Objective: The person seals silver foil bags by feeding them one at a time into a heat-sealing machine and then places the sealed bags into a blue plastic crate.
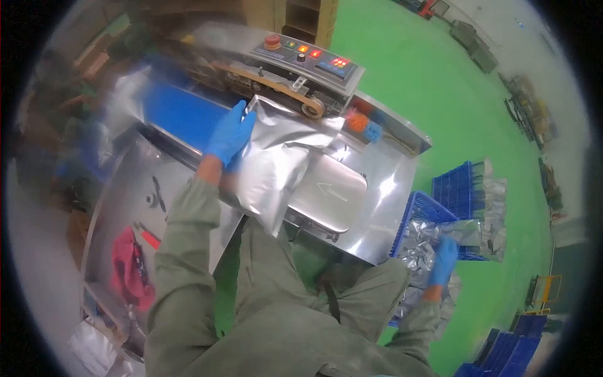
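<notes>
Left hand (229, 138) pinches foil pouch (273, 169); run edge flat along sealer belt (282, 90). Right hand (445, 257) at crated pouches (418, 251), grip unclear.

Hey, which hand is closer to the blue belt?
Left. The left hand is by the belt, holding a silver bag; the right hand is farther away, at a blue basket.

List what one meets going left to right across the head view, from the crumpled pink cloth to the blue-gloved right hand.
Crumpled pink cloth, blue-gloved left hand, shiny silver foil bag, rounded rectangular metal plate marked with an arrow, blue-gloved right hand.
</notes>
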A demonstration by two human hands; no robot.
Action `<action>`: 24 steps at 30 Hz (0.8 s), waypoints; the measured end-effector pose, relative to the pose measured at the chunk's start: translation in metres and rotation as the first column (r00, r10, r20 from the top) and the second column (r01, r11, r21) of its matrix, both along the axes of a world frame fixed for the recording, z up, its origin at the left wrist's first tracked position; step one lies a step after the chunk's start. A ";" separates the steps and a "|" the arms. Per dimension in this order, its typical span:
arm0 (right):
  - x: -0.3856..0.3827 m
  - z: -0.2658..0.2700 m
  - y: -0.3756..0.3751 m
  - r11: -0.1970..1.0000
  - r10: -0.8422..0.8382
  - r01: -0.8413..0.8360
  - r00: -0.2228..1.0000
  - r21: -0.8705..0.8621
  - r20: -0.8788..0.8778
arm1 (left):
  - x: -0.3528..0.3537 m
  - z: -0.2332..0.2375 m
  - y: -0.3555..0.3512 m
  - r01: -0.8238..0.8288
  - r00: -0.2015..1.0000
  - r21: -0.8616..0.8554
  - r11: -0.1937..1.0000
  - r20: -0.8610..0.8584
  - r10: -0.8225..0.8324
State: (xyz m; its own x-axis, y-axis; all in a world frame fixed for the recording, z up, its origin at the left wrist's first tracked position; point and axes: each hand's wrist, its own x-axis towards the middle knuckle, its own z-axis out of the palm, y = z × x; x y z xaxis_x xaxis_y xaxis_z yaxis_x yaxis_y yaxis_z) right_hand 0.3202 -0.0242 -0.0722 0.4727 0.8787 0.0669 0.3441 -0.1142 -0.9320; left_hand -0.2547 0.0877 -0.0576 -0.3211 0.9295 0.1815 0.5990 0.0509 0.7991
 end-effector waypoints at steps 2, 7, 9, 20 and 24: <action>0.123 -0.044 -0.050 0.967 -0.142 0.238 0.799 -0.091 0.584 | -0.003 0.004 -0.028 -0.017 0.986 0.127 0.992 -0.160 0.038; 0.228 -0.085 -0.152 0.723 0.018 0.542 0.604 -0.428 0.797 | 0.011 0.018 -0.103 -0.045 0.959 0.208 0.977 -0.266 0.100; 0.256 -0.127 -0.176 0.757 0.126 0.386 0.705 -0.527 0.698 | 0.012 0.017 -0.121 -0.084 0.918 0.204 0.975 -0.365 0.156; 0.245 -0.109 -0.159 0.802 0.195 0.500 0.299 -0.327 0.934 | 0.045 0.048 -0.169 -0.174 0.837 0.221 0.960 -0.481 0.262; 0.185 0.014 -0.149 0.890 -0.051 0.454 0.176 -0.035 0.983 | 0.110 0.080 -0.154 0.014 1.000 0.324 0.946 -0.018 -0.008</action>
